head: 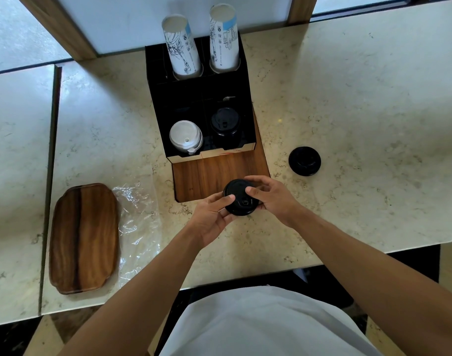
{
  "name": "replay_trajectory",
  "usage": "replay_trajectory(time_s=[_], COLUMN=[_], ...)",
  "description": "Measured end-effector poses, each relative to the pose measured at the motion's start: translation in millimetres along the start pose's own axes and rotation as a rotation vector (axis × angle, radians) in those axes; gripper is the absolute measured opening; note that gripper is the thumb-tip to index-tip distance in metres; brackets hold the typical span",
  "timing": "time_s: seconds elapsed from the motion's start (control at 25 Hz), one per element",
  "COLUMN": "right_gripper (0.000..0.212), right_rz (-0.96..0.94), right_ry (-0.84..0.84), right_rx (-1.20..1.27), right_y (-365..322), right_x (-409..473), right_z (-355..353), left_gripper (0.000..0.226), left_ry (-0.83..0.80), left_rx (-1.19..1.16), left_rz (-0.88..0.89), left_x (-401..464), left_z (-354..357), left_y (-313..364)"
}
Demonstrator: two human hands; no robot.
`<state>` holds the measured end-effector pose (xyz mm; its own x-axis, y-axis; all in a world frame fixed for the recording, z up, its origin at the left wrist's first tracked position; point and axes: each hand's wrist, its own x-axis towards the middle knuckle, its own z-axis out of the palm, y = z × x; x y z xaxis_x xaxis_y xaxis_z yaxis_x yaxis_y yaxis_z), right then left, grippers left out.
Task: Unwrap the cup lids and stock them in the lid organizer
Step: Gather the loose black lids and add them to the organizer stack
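Note:
A small stack of black cup lids (239,195) is held between both hands just in front of the organizer's wooden base. My left hand (210,217) grips its left edge and my right hand (273,197) grips its right side. The black lid organizer (168,119) stands on the marble counter. Its front left slot holds white lids (185,136), and its front right slot holds black lids (224,123). One black lid (304,161) lies alone on the counter to the right. A crumpled clear plastic wrapper (137,222) lies to the left of my hands.
Two stacks of paper cups (181,46) (224,37) stand in the organizer's back slots. A wooden tray (84,237) lies at the left beside the wrapper. The counter's front edge runs just below my forearms, and a seam in the counter runs down the left side.

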<state>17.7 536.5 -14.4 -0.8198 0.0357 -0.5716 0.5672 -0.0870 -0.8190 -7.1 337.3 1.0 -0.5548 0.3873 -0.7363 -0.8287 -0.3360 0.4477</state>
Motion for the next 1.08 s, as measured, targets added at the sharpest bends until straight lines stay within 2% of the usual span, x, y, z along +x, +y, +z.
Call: replay_trajectory(time_s=[0.24, 0.56, 0.8, 1.08], right_gripper=[0.034, 0.037, 0.044, 0.032], right_rz=[0.01, 0.079, 0.082, 0.065], right_ry=[-0.003, 0.019, 0.003, 0.039], right_rx=[0.0, 0.091, 0.147, 0.113], right_y=[-1.6, -3.4, -2.4, 1.7], right_x=[-3.1, -0.9, -0.8, -5.6], right_z=[3.3, 8.2, 7.9, 4.8], left_gripper=[0.033, 0.037, 0.045, 0.058], left_ry=[-0.028, 0.041, 0.052, 0.075], left_rx=[0.021, 0.016, 0.003, 0.003], left_rz=[-0.022, -0.02, 0.015, 0.017], left_x=[0.0, -2.7, -1.5, 1.8], left_z=[-4.5, -1.7, -0.7, -1.3], left_y=[1.1, 0.1, 0.6, -0.8])
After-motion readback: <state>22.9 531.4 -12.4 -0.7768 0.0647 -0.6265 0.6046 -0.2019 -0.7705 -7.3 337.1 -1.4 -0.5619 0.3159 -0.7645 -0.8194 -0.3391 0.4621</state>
